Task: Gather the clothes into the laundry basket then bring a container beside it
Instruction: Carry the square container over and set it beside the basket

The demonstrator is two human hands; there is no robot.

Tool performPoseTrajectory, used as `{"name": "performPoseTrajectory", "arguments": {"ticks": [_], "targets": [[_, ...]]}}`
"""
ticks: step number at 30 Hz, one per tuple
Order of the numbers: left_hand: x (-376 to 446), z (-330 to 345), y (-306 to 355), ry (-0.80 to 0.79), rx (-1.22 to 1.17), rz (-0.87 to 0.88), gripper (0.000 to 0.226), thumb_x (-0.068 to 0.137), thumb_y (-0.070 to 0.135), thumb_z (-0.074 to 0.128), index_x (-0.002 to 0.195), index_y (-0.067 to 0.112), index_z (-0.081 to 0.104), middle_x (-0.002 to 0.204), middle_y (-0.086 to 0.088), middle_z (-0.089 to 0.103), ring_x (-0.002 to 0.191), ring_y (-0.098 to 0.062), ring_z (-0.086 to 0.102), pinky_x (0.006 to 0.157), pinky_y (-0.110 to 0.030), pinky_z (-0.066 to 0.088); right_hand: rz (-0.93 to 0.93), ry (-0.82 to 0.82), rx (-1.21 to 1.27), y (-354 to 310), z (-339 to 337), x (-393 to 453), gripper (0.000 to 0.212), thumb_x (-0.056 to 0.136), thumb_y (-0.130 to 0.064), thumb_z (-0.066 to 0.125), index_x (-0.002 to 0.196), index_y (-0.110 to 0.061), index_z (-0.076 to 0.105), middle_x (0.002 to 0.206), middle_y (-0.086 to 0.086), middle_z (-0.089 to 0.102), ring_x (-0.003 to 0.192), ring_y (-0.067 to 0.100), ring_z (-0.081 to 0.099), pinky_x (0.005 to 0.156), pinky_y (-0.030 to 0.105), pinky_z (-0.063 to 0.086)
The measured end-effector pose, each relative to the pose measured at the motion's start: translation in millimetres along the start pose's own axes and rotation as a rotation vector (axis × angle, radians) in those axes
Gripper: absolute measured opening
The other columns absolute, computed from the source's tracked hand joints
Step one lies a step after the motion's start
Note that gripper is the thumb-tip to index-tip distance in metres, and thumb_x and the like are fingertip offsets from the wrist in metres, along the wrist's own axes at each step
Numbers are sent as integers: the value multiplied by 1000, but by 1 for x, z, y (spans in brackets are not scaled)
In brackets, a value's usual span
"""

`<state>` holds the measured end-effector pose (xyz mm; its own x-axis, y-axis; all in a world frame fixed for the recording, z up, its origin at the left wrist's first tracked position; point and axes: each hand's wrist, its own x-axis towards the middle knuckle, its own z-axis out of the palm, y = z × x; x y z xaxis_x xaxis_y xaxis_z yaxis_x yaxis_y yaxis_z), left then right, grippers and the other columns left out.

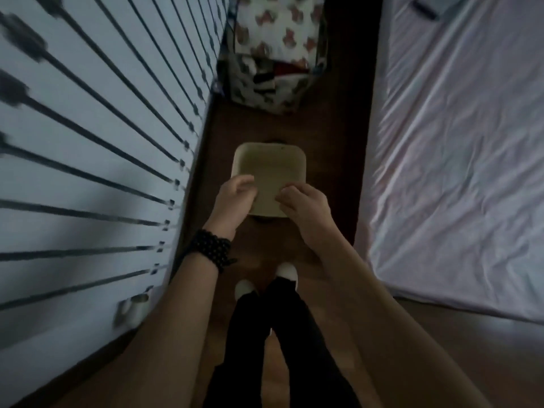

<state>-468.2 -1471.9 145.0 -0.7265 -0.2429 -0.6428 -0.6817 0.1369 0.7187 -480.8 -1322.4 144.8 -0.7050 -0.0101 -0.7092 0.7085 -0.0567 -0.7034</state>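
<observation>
A beige square container [269, 169] is held out in front of me over the dark wooden floor. My left hand [234, 197] grips its near left edge and my right hand [304, 206] grips its near right edge. Ahead at the top of the view stands the laundry basket [265, 86], a patterned fabric one with clothes [282, 28] piled inside, white cloth with brown bear prints on top. The container is well short of the basket, with bare floor between them.
A white wardrobe [88, 142] with dark vertical lines and small handles runs along the left. A bed with a pale wrinkled sheet [456, 142] fills the right. The narrow floor strip [329, 160] between them leads to the basket. My feet in white slippers [287, 270] are below.
</observation>
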Motion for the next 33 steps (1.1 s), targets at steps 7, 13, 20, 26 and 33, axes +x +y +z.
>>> {"name": "performPoseTrajectory", "arguments": {"ticks": [7, 13, 20, 26, 33], "targets": [[183, 47, -166, -42, -131, -381, 14, 94, 23, 57, 105, 16, 65, 116, -16, 70, 99, -23, 68, 83, -34, 56, 401, 202, 259, 164, 31, 193, 37, 90, -15, 65, 123, 1, 62, 114, 15, 70, 106, 23, 70, 90, 28, 57], [310, 85, -284, 15, -341, -623, 43, 89, 37, 68, 126, 19, 56, 110, 1, 59, 104, -19, 59, 94, -38, 53, 575, 344, 319, 273, 33, 324, 41, 86, -27, 73, 119, -8, 60, 106, 10, 67, 108, 23, 66, 88, 26, 55], [372, 107, -340, 232, -702, -575, 42, 92, 1, 56, 128, 21, 63, 125, -10, 65, 108, -26, 64, 74, -38, 62, 565, 339, 499, 319, 42, 388, 51, 100, -6, 48, 150, -3, 35, 151, 20, 42, 137, 37, 46, 103, 41, 49], [340, 95, -268, 328, -812, -538, 64, 88, -10, 56, 143, 21, 51, 137, -12, 57, 117, -31, 59, 67, -38, 64, 519, 421, 668, 250, 43, 355, 45, 97, 5, 49, 142, 1, 46, 127, 22, 54, 115, 39, 57, 92, 47, 55], [240, 82, -95, 283, -759, -428, 66, 88, -11, 54, 145, 20, 46, 139, -13, 53, 117, -31, 56, 54, -33, 59, 432, 430, 828, 93, 24, 244, 34, 97, 8, 47, 130, 7, 51, 123, 25, 57, 121, 46, 57, 94, 51, 53]]}}
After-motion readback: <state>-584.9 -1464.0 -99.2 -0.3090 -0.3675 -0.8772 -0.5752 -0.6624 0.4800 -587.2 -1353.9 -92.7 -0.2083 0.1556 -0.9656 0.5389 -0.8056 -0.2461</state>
